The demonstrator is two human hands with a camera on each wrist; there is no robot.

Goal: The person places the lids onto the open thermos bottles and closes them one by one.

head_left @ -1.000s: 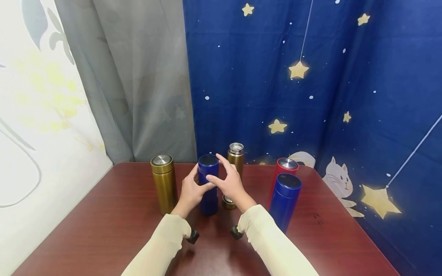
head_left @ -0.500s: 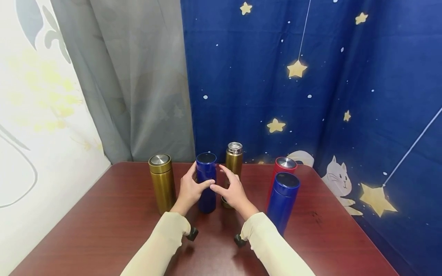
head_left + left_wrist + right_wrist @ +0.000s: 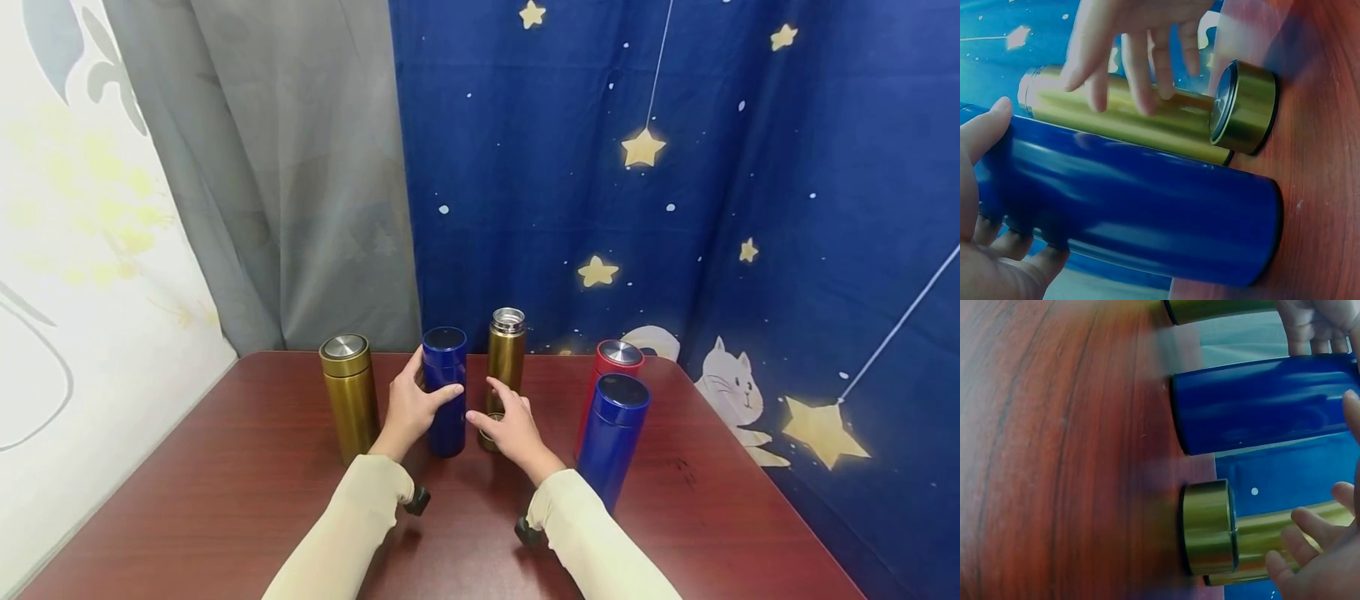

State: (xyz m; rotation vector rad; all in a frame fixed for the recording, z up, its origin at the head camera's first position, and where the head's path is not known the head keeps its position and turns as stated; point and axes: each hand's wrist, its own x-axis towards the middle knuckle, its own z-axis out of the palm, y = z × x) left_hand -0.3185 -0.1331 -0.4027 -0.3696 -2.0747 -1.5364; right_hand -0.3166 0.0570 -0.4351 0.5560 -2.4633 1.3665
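A blue thermos flask [image 3: 447, 367] with its lid on stands upright on the table, and my left hand [image 3: 408, 408] holds it from the left, thumb across its front. To its right, my right hand [image 3: 517, 427] hovers with spread, relaxed fingers that hold nothing. Behind that hand stands a gold thermos flask [image 3: 506, 358] without a lid, its steel mouth bare. Its gold lid [image 3: 1207, 528] sits on the table just in front of that flask; in the head view the right hand partly covers it.
A second gold flask [image 3: 351, 400], lidded, stands left of my left hand. At the right, a second blue flask [image 3: 617, 442] partly hides a red flask [image 3: 600, 375]. The reddish-brown table [image 3: 225, 500] ends at a curtain [image 3: 525, 167] behind.
My right hand has come away from the blue flask, moving right and down towards the gold lid. My left hand keeps its hold. The head view has shifted slightly.
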